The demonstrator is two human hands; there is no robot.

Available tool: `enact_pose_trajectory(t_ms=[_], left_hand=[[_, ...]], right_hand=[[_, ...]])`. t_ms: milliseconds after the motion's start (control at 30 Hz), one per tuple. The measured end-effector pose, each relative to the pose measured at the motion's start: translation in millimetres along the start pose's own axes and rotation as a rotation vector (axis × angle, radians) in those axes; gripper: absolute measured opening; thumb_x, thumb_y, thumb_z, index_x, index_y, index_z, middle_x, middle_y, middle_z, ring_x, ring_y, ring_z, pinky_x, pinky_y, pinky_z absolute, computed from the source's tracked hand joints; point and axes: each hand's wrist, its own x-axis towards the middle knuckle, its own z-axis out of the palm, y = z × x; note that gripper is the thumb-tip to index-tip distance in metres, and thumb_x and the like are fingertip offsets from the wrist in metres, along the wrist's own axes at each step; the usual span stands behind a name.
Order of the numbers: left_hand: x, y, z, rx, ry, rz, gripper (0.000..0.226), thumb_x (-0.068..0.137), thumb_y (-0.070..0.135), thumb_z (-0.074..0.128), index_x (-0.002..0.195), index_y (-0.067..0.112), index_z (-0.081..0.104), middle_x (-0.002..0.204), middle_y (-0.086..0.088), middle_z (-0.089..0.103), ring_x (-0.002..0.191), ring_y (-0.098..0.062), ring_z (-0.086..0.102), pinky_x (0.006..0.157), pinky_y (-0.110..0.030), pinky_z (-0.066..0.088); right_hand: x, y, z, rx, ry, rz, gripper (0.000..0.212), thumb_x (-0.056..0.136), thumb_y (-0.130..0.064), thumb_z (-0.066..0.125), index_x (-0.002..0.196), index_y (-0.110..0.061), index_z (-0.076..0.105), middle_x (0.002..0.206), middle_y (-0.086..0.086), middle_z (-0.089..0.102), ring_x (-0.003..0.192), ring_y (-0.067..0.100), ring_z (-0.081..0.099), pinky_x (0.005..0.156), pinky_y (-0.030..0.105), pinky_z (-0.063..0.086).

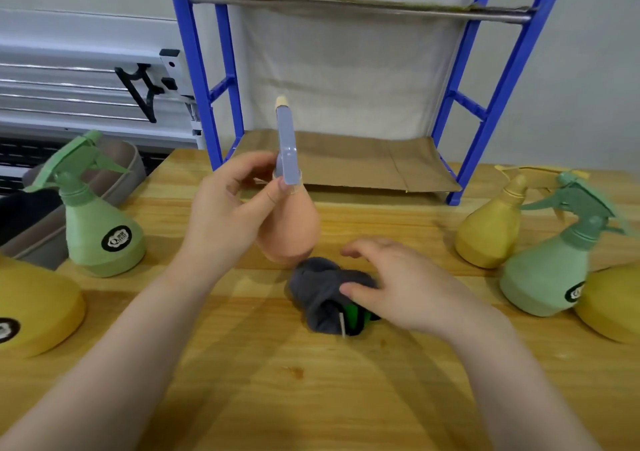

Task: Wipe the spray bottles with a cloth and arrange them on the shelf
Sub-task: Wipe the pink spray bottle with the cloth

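My left hand [225, 208] grips the neck of an orange spray bottle [294, 232] with a grey-blue trigger head, held upright at the table's middle. Just below it lies a crumpled grey cloth [318, 291] with a green and black edge. My right hand [391, 284] rests on the cloth with its fingers spread, thumb pressing the fabric. A green bottle [100, 229] and a yellow one [34, 305] stand at the left. At the right stand a yellow bottle [491, 229], a green one [550, 270] and another yellow one [613, 301]. The blue shelf [346, 163] stands behind.
The shelf has blue uprights and cardboard sheets on its lower and upper levels; nothing stands on it. Grey trays [86, 187] sit past the table's left edge. The wooden table [311, 381] stretches toward me between my forearms.
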Motion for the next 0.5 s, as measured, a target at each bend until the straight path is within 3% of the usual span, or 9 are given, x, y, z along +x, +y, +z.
enact_pose_trajectory(t_ms=[100,233,300,433,500], left_hand=[[8.0,22.4,14.4,-0.114,-0.011,-0.007,0.018,0.089,0.014,0.067,0.105,0.02,0.069,0.093,0.011,0.07,0.085,-0.003,0.062,0.078,-0.023,0.052],[13.0,33.7,45.7,-0.176,-0.099,0.006,0.018,0.088,0.017,0.068,0.101,0.028,0.068,0.092,0.015,0.071,0.086,-0.003,0.064,0.075,-0.02,0.052],[11.5,35.1,65.2,-0.196,-0.148,0.002,0.019,0.088,0.017,0.068,0.1,0.031,0.068,0.093,0.014,0.072,0.087,-0.005,0.065,0.076,-0.02,0.052],[4.6,38.5,110.8,-0.234,-0.231,-0.041,0.019,0.088,0.012,0.07,0.106,0.016,0.069,0.1,0.003,0.073,0.092,-0.008,0.067,0.082,-0.021,0.053],[1.6,39.6,133.7,-0.254,-0.28,-0.08,0.02,0.087,0.012,0.071,0.107,0.012,0.07,0.104,-0.001,0.073,0.097,-0.014,0.068,0.088,-0.028,0.054]], right_hand=[[-2.4,11.2,5.8,0.265,0.147,0.027,0.056,0.083,-0.055,0.058,0.134,-0.041,0.04,0.125,-0.016,0.056,0.113,0.008,0.054,0.095,0.034,0.048],[-10.2,19.2,12.9,0.491,0.319,0.074,0.07,0.068,-0.067,0.055,0.131,-0.041,0.039,0.121,-0.023,0.056,0.105,0.003,0.057,0.092,0.035,0.05],[-17.7,27.4,14.5,0.506,0.406,0.122,0.07,0.068,-0.067,0.057,0.13,-0.039,0.041,0.122,-0.024,0.055,0.104,0.004,0.057,0.089,0.035,0.051],[-37.8,55.9,13.4,0.413,0.512,0.251,0.071,0.074,-0.065,0.06,0.134,-0.03,0.045,0.124,-0.014,0.054,0.107,0.008,0.054,0.088,0.032,0.05],[-48.7,73.3,12.3,0.344,0.567,0.306,0.068,0.077,-0.056,0.064,0.135,-0.025,0.047,0.122,-0.009,0.054,0.107,0.011,0.052,0.086,0.03,0.047]])
